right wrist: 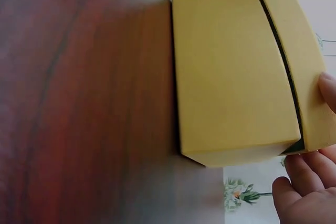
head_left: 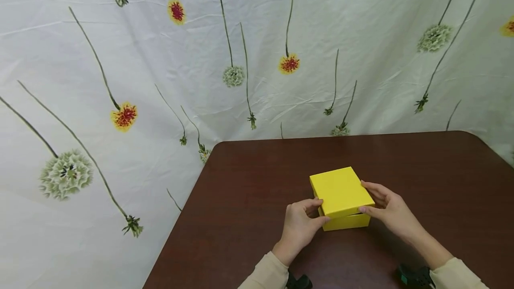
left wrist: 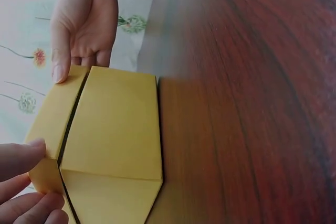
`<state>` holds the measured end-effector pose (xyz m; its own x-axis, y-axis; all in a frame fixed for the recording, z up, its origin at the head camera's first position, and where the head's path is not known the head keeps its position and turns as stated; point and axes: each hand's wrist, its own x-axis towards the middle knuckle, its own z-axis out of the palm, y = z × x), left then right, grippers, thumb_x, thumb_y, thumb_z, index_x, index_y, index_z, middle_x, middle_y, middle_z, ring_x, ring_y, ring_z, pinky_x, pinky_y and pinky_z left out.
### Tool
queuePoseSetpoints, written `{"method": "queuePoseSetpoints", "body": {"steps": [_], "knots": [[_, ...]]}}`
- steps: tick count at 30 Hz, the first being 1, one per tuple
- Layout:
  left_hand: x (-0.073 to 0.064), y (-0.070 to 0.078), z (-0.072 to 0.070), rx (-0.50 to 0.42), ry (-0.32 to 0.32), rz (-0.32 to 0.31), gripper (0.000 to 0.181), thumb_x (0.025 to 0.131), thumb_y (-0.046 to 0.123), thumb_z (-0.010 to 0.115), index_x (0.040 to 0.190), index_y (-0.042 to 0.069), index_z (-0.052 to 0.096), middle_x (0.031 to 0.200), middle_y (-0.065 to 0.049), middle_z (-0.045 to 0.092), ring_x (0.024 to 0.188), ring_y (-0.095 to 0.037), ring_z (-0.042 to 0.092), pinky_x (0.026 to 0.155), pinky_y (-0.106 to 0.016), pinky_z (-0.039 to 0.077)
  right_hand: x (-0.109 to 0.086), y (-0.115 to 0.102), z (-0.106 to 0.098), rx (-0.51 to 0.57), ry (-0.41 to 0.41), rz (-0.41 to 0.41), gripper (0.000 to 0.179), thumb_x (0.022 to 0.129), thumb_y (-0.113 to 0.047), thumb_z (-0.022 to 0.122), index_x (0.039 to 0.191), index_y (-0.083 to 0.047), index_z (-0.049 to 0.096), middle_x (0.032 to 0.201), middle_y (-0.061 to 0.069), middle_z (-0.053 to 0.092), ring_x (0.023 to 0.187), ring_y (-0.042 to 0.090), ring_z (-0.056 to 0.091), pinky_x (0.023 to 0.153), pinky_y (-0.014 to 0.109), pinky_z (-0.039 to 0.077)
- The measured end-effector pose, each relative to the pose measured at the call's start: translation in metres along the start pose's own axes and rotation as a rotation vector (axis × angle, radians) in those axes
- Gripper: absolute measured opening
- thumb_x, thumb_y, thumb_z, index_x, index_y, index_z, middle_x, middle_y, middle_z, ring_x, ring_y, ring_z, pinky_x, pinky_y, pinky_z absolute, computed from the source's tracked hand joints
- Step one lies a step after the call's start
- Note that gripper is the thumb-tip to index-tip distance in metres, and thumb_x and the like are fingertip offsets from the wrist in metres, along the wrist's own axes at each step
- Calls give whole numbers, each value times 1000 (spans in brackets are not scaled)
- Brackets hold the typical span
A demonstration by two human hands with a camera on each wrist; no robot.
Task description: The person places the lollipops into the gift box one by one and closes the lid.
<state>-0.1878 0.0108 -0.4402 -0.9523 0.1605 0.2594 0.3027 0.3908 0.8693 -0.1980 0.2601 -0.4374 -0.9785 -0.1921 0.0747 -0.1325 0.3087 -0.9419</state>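
Observation:
A yellow box base (head_left: 347,222) stands on the table, and its square yellow lid (head_left: 341,188) sits over the top, slightly tilted. In the head view my left hand (head_left: 299,224) pinches the lid's left side with thumb and fingers. On the opposite side my right hand (head_left: 391,211) holds the lid, thumb at the front corner and fingers toward the back. Both wrist views show a thin dark gap between the lid (left wrist: 47,124) and the base (right wrist: 231,72), wider near the right hand's corner. The inside of the box is hidden.
The dark brown wooden table (head_left: 249,200) extends around the box. Behind it and to the left hangs a white cloth (head_left: 192,48) printed with flowers. Black devices (head_left: 415,275) are on the wrists, near the cream sleeves.

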Motion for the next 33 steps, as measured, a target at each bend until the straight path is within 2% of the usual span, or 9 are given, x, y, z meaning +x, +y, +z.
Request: {"method": "queuePoseSetpoints", "body": {"steps": [3,6,9,10,16,20,27,30,33], "knots": [[1,-1,0,-2,-6,2,41,76,1,85,116,2,75,116,-14,74,104,-22,74,84,-26,59,-2,2,2,-37,32,2,74,89,-19,76,151,0,40,156,25,39,112,-19,49,81,15,55],[3,-2,-1,-12,-21,-2,42,77,0,84,118,1,74,120,-14,72,107,-22,73,85,-29,59,-5,2,5,-89,65,-1,75,88,-20,78,150,0,41,155,23,41,129,8,57,81,10,52],[4,-3,-3,-27,-41,-11,43,78,-1,83,120,1,72,123,-14,71,110,-24,71,87,-29,59,-8,1,9,-134,101,-4,76,87,-22,79,150,0,42,154,22,43,138,38,46,81,6,49],[5,-3,-4,-30,-46,-13,43,78,-1,82,120,1,72,124,-14,71,111,-24,71,88,-29,58,-8,1,11,-143,110,-4,76,86,-22,80,149,0,43,154,21,44,139,43,43,81,5,48],[5,-7,-7,-52,-69,-46,38,79,-2,81,116,2,73,126,-15,70,113,-24,70,89,-27,58,-13,1,16,-195,156,0,77,85,-29,81,148,0,46,151,21,48,138,46,44,79,1,42],[5,-9,-6,-49,-78,-66,38,79,-3,81,116,2,74,125,-15,70,112,-24,70,89,-27,58,-14,1,17,-213,165,2,78,84,-31,81,147,0,46,149,22,49,136,47,46,79,2,43],[8,-10,-6,-19,-93,-56,39,78,-3,81,116,2,74,124,-17,70,113,-24,70,88,-25,58,-13,4,17,-240,158,40,81,84,-35,81,148,0,46,149,24,48,135,46,48,79,3,42],[9,-13,-6,-18,-100,-51,39,78,-4,81,116,1,73,124,-17,70,115,-25,69,88,-25,58,-14,6,18,-231,148,47,81,84,-34,81,148,1,45,149,25,48,134,45,49,81,7,47],[9,-16,-6,-18,-107,-55,39,79,-4,81,117,2,73,124,-17,70,115,-24,69,88,-25,58,-15,8,20,-231,141,59,81,84,-34,81,147,2,46,148,25,49,133,45,50,86,19,54]]}}
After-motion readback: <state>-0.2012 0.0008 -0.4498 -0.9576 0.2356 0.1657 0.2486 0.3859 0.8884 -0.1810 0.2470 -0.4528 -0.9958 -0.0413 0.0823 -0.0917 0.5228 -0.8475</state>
